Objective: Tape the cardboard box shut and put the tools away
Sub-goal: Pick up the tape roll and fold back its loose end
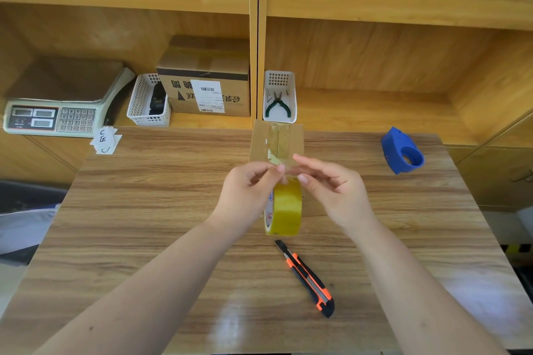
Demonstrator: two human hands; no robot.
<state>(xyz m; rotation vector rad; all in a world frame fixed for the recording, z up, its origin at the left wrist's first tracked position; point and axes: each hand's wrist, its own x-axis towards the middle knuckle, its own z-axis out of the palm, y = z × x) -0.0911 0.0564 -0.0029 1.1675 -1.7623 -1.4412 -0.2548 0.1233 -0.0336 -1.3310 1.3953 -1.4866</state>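
Left hand (248,190) & right hand (331,187) both pinch the loose tape strip (289,168) coming off the yellow tape roll (287,207), which stands on edge just under them. Cardboard box (259,141) is right behind, at the far edge of the table (144,210), w/ tape along its seam. Box cutter (305,277) lies near the roll, blue dispenser (402,150) well off to the right.

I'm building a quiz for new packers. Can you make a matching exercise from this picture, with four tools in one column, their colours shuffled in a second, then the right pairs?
1 tape roll
2 knife
3 dispenser
4 pliers

A blue
B green handles
C yellow
D orange and black

Pairs: 1-C; 2-D; 3-A; 4-B
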